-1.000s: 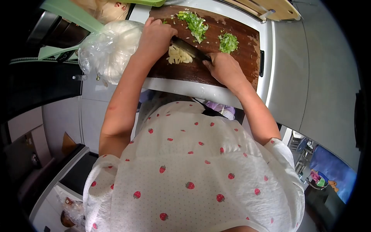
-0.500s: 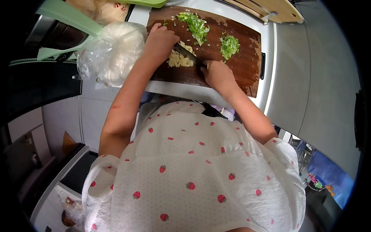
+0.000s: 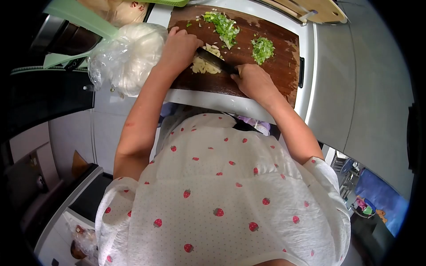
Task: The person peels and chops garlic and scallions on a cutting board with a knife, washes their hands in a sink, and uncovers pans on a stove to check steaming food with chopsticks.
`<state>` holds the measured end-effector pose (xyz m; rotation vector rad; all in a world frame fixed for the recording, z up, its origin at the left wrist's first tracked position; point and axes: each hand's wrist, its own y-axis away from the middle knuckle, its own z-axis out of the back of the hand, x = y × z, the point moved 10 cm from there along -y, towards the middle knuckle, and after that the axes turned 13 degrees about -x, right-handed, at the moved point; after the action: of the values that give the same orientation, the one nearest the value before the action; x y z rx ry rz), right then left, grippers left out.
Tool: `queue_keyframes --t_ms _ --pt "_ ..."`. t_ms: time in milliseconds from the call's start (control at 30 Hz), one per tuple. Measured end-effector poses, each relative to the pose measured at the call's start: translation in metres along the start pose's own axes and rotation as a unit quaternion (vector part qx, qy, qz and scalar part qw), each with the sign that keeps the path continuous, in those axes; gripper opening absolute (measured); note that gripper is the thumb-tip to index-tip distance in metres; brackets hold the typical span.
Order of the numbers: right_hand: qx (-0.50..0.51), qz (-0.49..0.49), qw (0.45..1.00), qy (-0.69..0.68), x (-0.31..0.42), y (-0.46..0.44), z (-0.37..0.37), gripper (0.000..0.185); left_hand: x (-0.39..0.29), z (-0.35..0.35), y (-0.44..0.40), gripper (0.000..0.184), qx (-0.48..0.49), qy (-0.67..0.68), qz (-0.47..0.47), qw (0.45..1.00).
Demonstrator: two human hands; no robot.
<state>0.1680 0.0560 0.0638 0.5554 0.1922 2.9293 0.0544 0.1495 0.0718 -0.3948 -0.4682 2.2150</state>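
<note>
My right hand (image 3: 256,83) is closed around the handle of a dark-bladed kitchen knife (image 3: 217,61). The blade lies slantwise over a pile of chopped garlic (image 3: 204,67), with pieces showing on both sides of it. At the tip end, my left hand (image 3: 179,49) is closed on the blade, its fingers partly hidden from above. Beneath everything is a dark brown wooden cutting board (image 3: 277,31). Chopped scallion (image 3: 224,29) sits in a long heap beyond the knife, and a smaller green heap (image 3: 263,49) lies to the right.
A clear plastic bag with something white and rounded (image 3: 137,55) stands against the board's left side. Behind it is a green-framed appliance (image 3: 80,20). Light wooden boards (image 3: 326,11) lean at the back right, and a grey counter (image 3: 330,88) runs along the right.
The knife has moved slightly up and left, and more of the blade's face shows. My right hand has risen a little with it; my left hand has barely shifted.
</note>
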Motion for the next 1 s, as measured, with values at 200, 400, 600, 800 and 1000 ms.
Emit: queue_keyframes --t_ms 200,400,600,800,1000 --pt "0.0 0.005 1.0 0.024 0.001 -0.002 -0.013 0.019 -0.001 -0.002 0.0 0.02 0.019 0.026 -0.002 0.999" --pt "-0.032 -0.006 0.999 -0.013 -0.008 0.002 -0.013 0.02 -0.004 0.006 -0.007 0.018 -0.016 0.017 -0.026 0.999" --pt "-0.04 0.009 0.999 -0.014 0.0 0.01 0.012 0.019 -0.008 0.027 -0.004 0.02 -0.012 0.011 -0.011 1.0" --pt "0.017 0.002 1.0 -0.001 0.005 0.013 -0.002 0.021 -0.007 0.012 0.013 0.021 0.03 -0.006 0.007 1.0" --pt "0.029 0.005 0.999 0.026 0.004 0.004 -0.011 0.022 -0.002 0.004 0.014 0.028 0.009 0.038 0.009 0.999"
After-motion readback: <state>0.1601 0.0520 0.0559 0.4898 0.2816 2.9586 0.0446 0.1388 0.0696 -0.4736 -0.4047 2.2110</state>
